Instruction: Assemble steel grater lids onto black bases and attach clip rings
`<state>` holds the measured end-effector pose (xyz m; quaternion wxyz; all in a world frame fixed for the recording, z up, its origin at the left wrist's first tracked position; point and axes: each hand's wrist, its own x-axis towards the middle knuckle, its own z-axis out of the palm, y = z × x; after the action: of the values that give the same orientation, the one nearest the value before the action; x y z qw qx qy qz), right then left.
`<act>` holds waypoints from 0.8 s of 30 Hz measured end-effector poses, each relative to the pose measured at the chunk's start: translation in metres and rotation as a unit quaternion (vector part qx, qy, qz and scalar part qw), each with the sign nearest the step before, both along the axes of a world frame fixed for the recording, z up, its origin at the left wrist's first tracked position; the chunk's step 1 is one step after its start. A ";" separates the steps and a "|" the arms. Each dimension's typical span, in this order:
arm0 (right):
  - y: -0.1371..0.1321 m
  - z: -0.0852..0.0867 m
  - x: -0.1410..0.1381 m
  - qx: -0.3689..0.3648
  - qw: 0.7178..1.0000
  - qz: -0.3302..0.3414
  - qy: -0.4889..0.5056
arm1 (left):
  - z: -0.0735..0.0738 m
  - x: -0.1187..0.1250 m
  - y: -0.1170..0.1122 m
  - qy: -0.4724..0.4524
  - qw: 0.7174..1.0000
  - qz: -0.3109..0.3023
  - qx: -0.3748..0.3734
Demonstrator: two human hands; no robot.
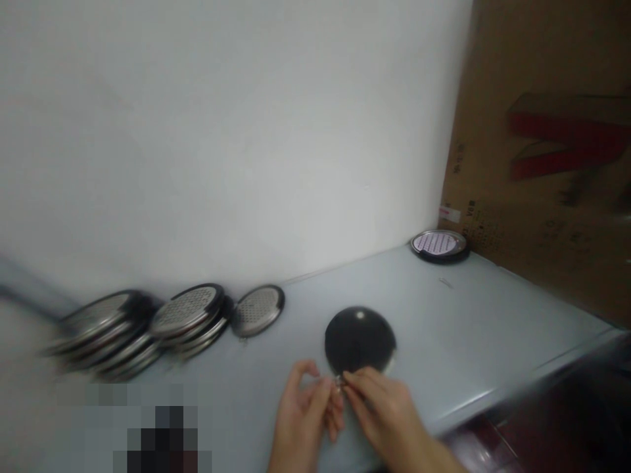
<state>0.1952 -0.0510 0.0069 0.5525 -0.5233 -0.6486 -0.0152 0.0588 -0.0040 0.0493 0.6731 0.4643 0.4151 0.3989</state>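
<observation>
A black round disc (359, 338) lies on the table in front of me, with a bright spot of glare near its top. At its near edge, both hands meet around a small shiny metal piece (338, 381), too small and blurred to name. My right hand (384, 407) pinches this piece between thumb and fingertips. From the other side, my left hand (306, 414) closes thumb and lower fingers on it, while the index finger is bent and stands apart. The fingertips partly hide the piece.
On the left stand a blurred stack of round metal-faced discs (108, 328), a second stack (190, 315) and a single disc (259, 310). At the back right, a disc with a pale patterned face (440, 244) lies beside a cardboard box (542, 197). A white wall (246, 131) bounds the table (434, 341).
</observation>
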 end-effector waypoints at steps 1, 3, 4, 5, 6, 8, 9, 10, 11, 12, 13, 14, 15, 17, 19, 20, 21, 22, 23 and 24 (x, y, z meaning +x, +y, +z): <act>-0.001 0.000 0.000 -0.002 1.000 0.002 0.005 | 0.004 -0.002 0.003 -0.005 1.000 -0.001 0.005; -0.002 0.001 0.000 -0.007 1.000 0.008 0.024 | 0.013 -0.006 0.011 -0.006 0.999 0.012 0.040; -0.002 0.002 0.000 -0.011 0.999 0.012 0.037 | 0.017 -0.008 0.014 0.008 0.997 0.024 0.072; -0.002 0.003 0.000 -0.015 0.999 0.014 0.050 | 0.020 -0.008 0.016 0.034 0.993 0.034 0.109; -0.002 0.003 0.000 -0.021 0.998 0.016 0.061 | 0.022 -0.008 0.017 0.070 0.986 0.035 0.147; -0.002 0.005 -0.002 -0.032 0.996 0.021 0.077 | 0.024 -0.005 0.018 0.147 0.965 0.008 0.215; -0.003 0.005 -0.003 -0.040 0.995 0.024 0.083 | 0.025 -0.004 0.017 0.177 0.954 -0.013 0.243; -0.003 0.006 -0.004 -0.052 0.994 0.027 0.089 | 0.025 -0.002 0.016 0.199 0.942 -0.032 0.268; -0.004 0.007 -0.004 -0.068 0.992 0.028 0.098 | 0.025 -0.001 0.015 0.212 0.931 -0.046 0.293; -0.005 0.009 -0.004 -0.086 0.990 0.026 0.112 | 0.026 0.000 0.015 0.218 0.921 -0.055 0.319; -0.006 0.011 -0.003 -0.104 0.986 0.022 0.129 | 0.027 0.001 0.015 0.220 0.911 -0.060 0.345; -0.007 0.014 -0.001 -0.119 0.981 0.018 0.149 | 0.028 0.002 0.015 0.218 0.902 -0.064 0.366; -0.008 0.017 0.001 -0.130 0.977 0.018 0.169 | 0.028 0.004 0.016 0.215 0.896 -0.071 0.382; -0.009 0.024 0.009 -0.144 0.968 0.039 0.200 | 0.029 0.007 0.020 0.208 0.890 -0.090 0.397; -0.006 0.030 0.018 -0.165 0.961 0.077 0.209 | 0.027 0.011 0.025 0.204 0.887 -0.107 0.401; -0.004 0.031 0.023 -0.175 0.959 0.088 0.206 | 0.024 0.013 0.028 0.208 0.882 -0.116 0.407; -0.003 0.031 0.028 -0.186 0.959 0.091 0.195 | 0.021 0.014 0.032 0.218 0.873 -0.124 0.419; -0.001 0.029 0.032 -0.194 0.961 0.088 0.178 | 0.016 0.014 0.035 0.231 0.862 -0.130 0.432; 0.001 0.027 0.036 -0.195 0.965 0.082 0.153 | 0.012 0.014 0.038 0.247 0.849 -0.138 0.446; 0.001 0.023 0.039 -0.189 0.972 0.075 0.122 | 0.007 0.013 0.040 0.265 0.835 -0.146 0.461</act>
<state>0.2343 -0.0496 0.0302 0.5180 -0.5661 -0.6050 0.2125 0.0715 0.0365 0.0558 0.2963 0.8638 0.2729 0.3027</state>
